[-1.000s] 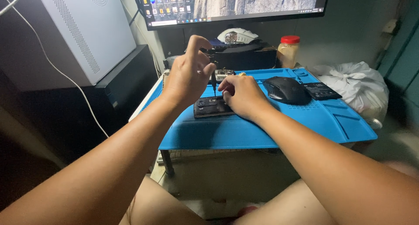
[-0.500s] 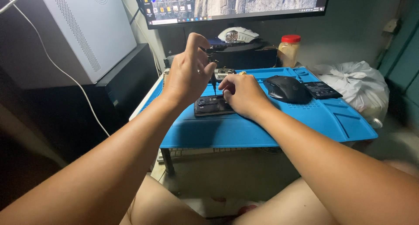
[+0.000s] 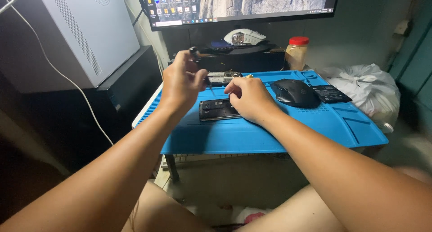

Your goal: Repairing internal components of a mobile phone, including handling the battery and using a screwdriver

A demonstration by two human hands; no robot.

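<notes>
Blue silicone work mat (image 3: pixel 279 133) on small counter, centre frame. Opened black phone body (image 3: pixel 219 109), flat on mat at centre. Right hand (image 3: pixel 249 98) resting on phone's right end, fingers curled, pinning it. Left hand (image 3: pixel 182 81) raised above phone's left end, grip closed on thin dark-handled screwdriver (image 3: pixel 201 66). Black computer mouse (image 3: pixel 294 92) right of centre. Red-lidded jar (image 3: pixel 297 53) and monitor (image 3: pixel 238 5) at top.

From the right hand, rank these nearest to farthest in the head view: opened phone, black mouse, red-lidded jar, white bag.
1. Opened phone: touching the right hand, on its left.
2. Black mouse: just right.
3. Red-lidded jar: behind the mat.
4. White bag: far right.
</notes>
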